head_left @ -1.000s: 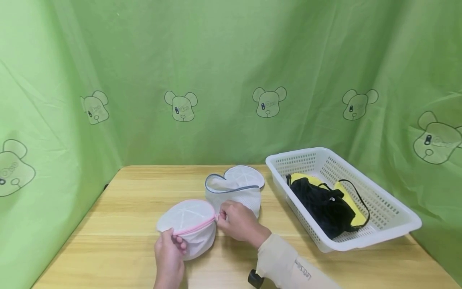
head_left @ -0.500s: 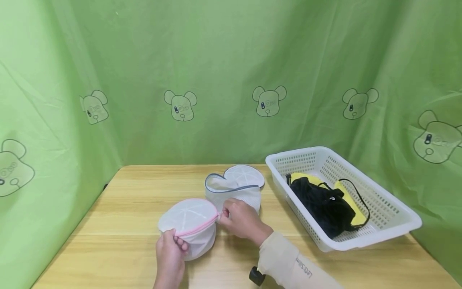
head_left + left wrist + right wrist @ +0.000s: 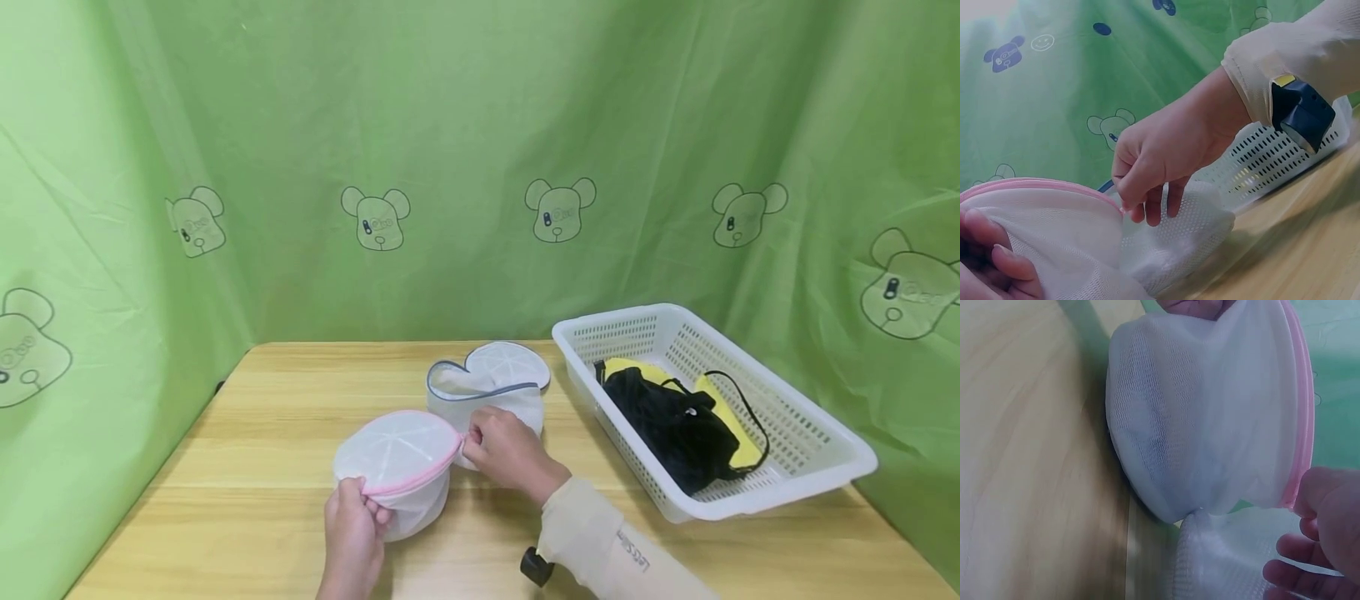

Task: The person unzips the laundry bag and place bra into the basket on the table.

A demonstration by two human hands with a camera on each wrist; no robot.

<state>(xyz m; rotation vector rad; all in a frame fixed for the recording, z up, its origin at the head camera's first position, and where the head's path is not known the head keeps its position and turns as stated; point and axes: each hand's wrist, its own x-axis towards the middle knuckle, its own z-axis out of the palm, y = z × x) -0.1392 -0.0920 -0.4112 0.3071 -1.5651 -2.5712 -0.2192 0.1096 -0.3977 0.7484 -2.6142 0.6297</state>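
A white mesh laundry bag (image 3: 393, 450) with a pink zipper round its top stands on the table, lid lying over the opening. My left hand (image 3: 352, 525) pinches its front left rim, thumb on top and fingers curled below. At the right end of the pink zipper, my right hand (image 3: 510, 454) pinches the edge between thumb and forefinger; the zipper pull is hidden by the fingertips. In the right wrist view, the bag's mesh side (image 3: 1166, 412) looks rounded and full. Just behind it stands a second mesh laundry bag (image 3: 487, 408) with navy trim, its lid folded back.
A white perforated basket (image 3: 615, 433) stands at the right of the wooden table (image 3: 247, 492). Inside lie a black garment (image 3: 667, 429) with thin straps and something yellow (image 3: 744, 450). A green curtain (image 3: 465, 108) with bear faces surrounds the table.
My right hand has moved slightly right and up, drawing the pink-zippered rim with it. The lid now sits a little further right and looks rounder. My left hand keeps its pinch on the rim.
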